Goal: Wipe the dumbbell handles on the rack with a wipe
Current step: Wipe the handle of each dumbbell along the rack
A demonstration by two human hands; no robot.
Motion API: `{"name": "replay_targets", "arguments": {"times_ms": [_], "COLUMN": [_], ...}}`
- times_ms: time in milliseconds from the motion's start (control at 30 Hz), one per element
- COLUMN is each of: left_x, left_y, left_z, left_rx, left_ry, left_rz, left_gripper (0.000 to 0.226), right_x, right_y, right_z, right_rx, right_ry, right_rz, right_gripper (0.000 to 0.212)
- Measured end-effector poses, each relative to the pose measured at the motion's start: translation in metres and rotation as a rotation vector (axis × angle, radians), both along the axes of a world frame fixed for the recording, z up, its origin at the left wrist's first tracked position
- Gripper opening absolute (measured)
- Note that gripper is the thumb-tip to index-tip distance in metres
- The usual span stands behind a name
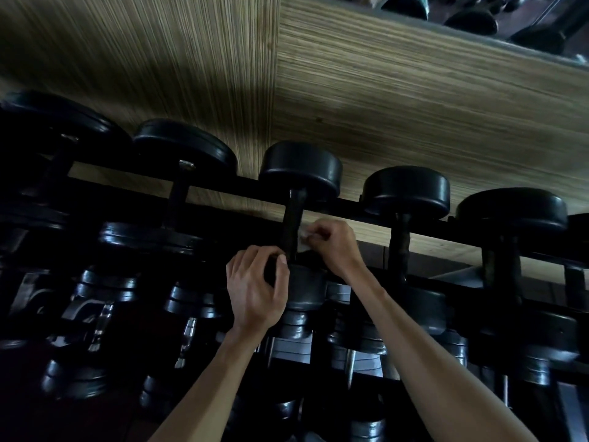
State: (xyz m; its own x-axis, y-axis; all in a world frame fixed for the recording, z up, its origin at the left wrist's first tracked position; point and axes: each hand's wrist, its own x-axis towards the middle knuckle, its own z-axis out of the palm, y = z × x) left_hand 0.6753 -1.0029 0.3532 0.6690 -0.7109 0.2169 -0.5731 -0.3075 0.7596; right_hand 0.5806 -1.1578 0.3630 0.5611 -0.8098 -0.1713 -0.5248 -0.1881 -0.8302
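A row of black dumbbells lies on the top tier of a dark rack. The middle dumbbell has a dark handle running up to its far head. My right hand pinches a small white wipe against the right side of that handle. My left hand curls round the near head of the same dumbbell, thumb on its upper rim.
More dumbbells flank it: two at the left, two at the right. Lower tiers hold several shinier dumbbells. A wood-grain wall stands behind the rack, with a mirror at the top right.
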Motion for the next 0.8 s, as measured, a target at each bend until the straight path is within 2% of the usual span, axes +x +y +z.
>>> {"name": "replay_targets", "arguments": {"times_ms": [100,200,267,367,500,567,700,800], "left_x": [0.0,0.0,0.0,0.0,0.0,0.0,0.0,-0.001], "left_y": [0.001,0.001,0.0,0.001,0.001,0.001,0.0,0.001], "left_z": [0.001,0.001,0.001,0.001,0.0,-0.001,-0.001,0.0], "left_rx": [-0.009,0.0,0.008,0.005,-0.011,-0.014,-0.013,-0.01], "left_ry": [-0.005,-0.007,-0.003,0.011,0.013,0.007,-0.001,-0.013], "left_rz": [-0.007,-0.006,-0.001,0.0,0.004,0.004,0.011,0.018], "left_gripper": [0.033,0.035,0.035,0.034,0.033,0.033,0.035,0.035], "right_x": [-0.003,0.014,0.026,0.022,-0.009,-0.01,0.015,0.032], "right_y": [0.0,-0.007,-0.012,-0.01,0.005,0.006,-0.013,-0.02], "right_z": [0.006,0.018,0.018,0.011,0.008,0.008,0.012,0.009], "right_rx": [0.033,-0.116,-0.207,-0.19,-0.036,-0.022,-0.24,-0.387], "right_ry": [0.02,-0.112,-0.123,-0.095,0.03,0.035,-0.137,-0.132], "right_rz": [0.058,-0.113,-0.151,-0.08,0.172,0.184,-0.076,-0.098], "right_gripper": [0.009,0.007,0.011,0.013,0.015,0.014,0.012,0.012]}}
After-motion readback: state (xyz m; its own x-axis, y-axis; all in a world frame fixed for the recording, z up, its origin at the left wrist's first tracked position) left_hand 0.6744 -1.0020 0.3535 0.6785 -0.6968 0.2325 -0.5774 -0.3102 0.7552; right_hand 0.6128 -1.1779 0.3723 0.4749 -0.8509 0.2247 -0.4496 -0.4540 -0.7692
